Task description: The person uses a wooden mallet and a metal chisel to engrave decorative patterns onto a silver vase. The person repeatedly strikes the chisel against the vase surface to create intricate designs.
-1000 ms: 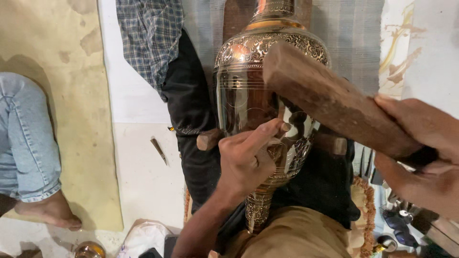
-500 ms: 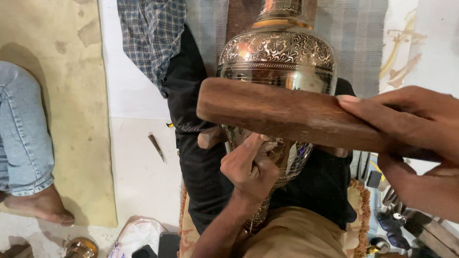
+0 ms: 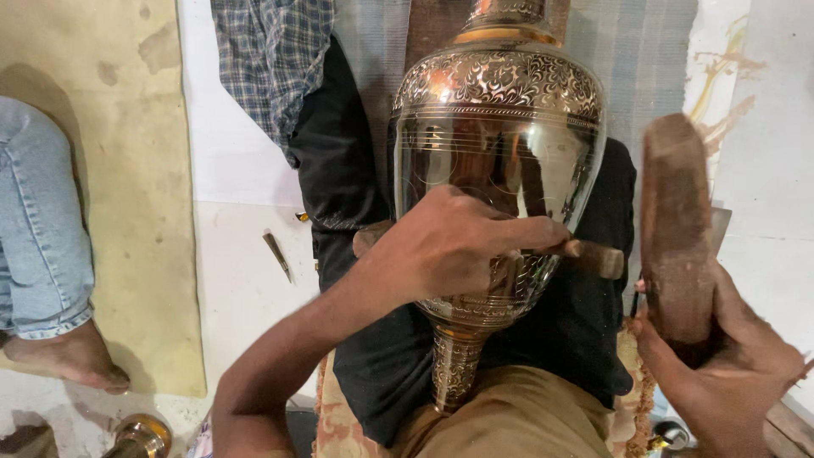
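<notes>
A large engraved brass vase [image 3: 498,127] lies across my lap on black cloth [image 3: 339,187], neck pointing away. My left hand [image 3: 449,242] rests on its lower belly, fingers closed around a small chisel whose tip is hidden against the metal. Under the vase a short wooden bar [image 3: 598,257] sticks out to the right. My right hand [image 3: 729,373] grips a thick wooden mallet [image 3: 676,229], held upright to the right of the vase and apart from it.
Another person's leg in blue jeans [image 3: 38,220] and bare foot [image 3: 72,360] rest on a tan mat [image 3: 127,170] at left. A thin metal tool [image 3: 276,253] lies on the white floor. A checked cloth [image 3: 271,59] lies at the top. A small brass piece [image 3: 140,434] is at bottom left.
The mallet has swung away from in front of the vase to an upright position at right. My left hand has shifted higher on the vase's belly.
</notes>
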